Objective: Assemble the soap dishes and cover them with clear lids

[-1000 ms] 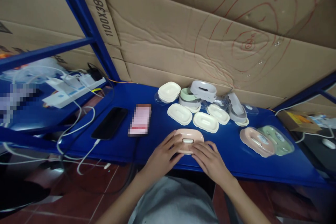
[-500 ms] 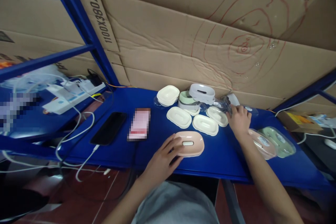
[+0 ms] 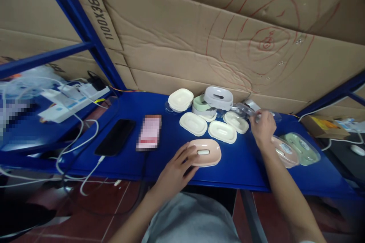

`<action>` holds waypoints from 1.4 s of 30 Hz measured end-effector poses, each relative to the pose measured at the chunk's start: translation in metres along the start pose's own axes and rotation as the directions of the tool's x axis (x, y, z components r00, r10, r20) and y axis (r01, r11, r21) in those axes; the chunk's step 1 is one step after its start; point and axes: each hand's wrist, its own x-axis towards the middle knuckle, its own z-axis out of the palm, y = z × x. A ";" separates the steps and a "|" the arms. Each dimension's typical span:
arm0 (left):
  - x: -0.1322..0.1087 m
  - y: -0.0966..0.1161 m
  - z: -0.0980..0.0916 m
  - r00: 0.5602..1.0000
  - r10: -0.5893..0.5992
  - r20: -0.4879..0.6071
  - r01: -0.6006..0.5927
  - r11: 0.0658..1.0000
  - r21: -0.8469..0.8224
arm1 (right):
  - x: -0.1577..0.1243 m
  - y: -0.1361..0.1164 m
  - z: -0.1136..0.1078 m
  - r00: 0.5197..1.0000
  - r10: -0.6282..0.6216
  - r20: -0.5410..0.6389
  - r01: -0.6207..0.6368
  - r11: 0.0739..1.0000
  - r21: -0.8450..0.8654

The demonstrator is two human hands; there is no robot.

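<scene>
My left hand (image 3: 178,167) is closed on the left end of a pink soap dish (image 3: 212,153) at the table's front, thumb at its near edge and fingers over its top. A white strip shows through the dish's slot. My right hand (image 3: 264,127) is curled in a pinch beside clear plastic covers (image 3: 242,110); a small translucent bit shows at its fingertips, too blurred to name. Between the hands lie cream oval trays (image 3: 222,132). Behind them a lilac soap dish (image 3: 218,98) rests on a green dish (image 3: 201,101), beside stacked cream trays (image 3: 180,100).
At the right, a pink dish (image 3: 285,152) and a green dish (image 3: 306,150) lie in clear packaging. A black phone (image 3: 115,136) on a cable and a pink-screened device (image 3: 149,133) lie left. A cardboard wall (image 3: 171,45) rises behind the blue table (image 3: 228,178).
My right hand has curled its fingers into a pinch and shifted slightly right beside the clear covers. My left hand stays on the pink soap dish. The whole view has tilted a little.
</scene>
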 end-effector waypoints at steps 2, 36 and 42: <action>0.000 0.000 -0.001 1.000 0.000 0.005 0.000 1.000 -0.024 | -0.010 -0.005 -0.015 0.998 -0.065 -0.025 0.066 0.996 0.057; -0.008 -0.003 0.001 0.972 -0.222 0.079 0.234 0.949 -0.213 | -0.121 -0.116 -0.108 0.631 -0.753 0.186 0.528 0.593 0.608; -0.008 -0.005 0.002 0.971 -0.223 0.085 0.237 0.947 -0.216 | -0.122 -0.115 -0.103 0.627 -0.751 0.207 0.483 0.584 0.652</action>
